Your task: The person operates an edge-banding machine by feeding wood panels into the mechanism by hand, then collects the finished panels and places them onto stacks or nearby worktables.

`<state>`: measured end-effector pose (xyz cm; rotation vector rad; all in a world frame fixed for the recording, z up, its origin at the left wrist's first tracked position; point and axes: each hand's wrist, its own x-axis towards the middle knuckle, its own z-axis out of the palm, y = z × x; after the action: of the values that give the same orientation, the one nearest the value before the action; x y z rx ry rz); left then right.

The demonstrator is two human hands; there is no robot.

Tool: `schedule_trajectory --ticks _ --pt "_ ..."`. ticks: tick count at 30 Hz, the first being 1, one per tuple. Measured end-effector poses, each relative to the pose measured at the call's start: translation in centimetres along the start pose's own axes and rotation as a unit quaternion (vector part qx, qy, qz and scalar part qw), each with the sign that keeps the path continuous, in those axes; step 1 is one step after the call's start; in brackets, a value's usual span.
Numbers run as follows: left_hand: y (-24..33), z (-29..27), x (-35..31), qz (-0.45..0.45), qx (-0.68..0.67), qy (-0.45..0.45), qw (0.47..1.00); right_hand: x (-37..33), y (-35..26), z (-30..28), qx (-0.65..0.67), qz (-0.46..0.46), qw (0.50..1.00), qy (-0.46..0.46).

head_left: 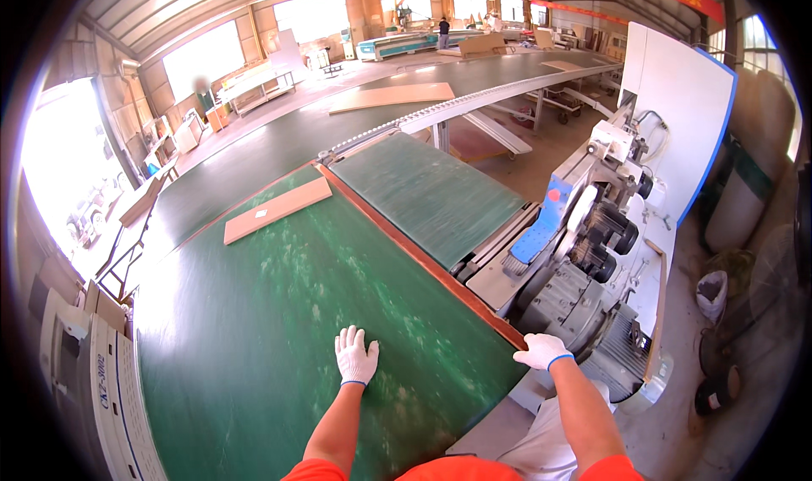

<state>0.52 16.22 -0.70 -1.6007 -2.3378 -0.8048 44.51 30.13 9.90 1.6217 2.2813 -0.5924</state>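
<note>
My left hand (356, 356), in a white glove with a blue cuff, rests on the wide green belt (254, 337) with its fingers spread. It holds nothing. At the belt's right edge my right hand (543, 351), gloved the same way, closes on the near end of a long, narrow reddish-brown strip (414, 251). From there the strip runs away along the belt's edge to its far corner. Farther off, a light-brown board (277, 211) with a small white label lies slantwise on the belt, apart from both hands.
Right of the strip stand a machine with grey motors (584, 295), a shorter green belt (427, 195) and a tall white panel (677, 117). Another board (392, 98) lies on the dark far conveyor (245, 168). A grey machine housing (114, 396) borders the left. Far back stands a person (443, 32).
</note>
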Motion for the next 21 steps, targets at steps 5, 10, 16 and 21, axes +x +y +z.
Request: schedule_trajectory --ticks 5,10,16,21 --pt "-0.5 -0.1 -0.4 -0.005 0.006 0.0 1.0 -0.2 -0.7 -0.4 -0.011 0.0 1.0 -0.013" --pt "-0.8 0.0 -0.2 -0.011 0.007 -0.004 1.0 0.0 -0.5 -0.1 -0.01 0.0 1.0 -0.007" --pt "-1.3 0.3 0.4 -0.02 0.014 -0.011 1.0 -0.1 -0.4 0.0 -0.014 -0.008 1.0 0.001" --pt "-0.8 0.2 0.2 -0.014 0.015 -0.003 1.0 0.2 -0.2 0.1 -0.016 -0.004 1.0 -0.001"
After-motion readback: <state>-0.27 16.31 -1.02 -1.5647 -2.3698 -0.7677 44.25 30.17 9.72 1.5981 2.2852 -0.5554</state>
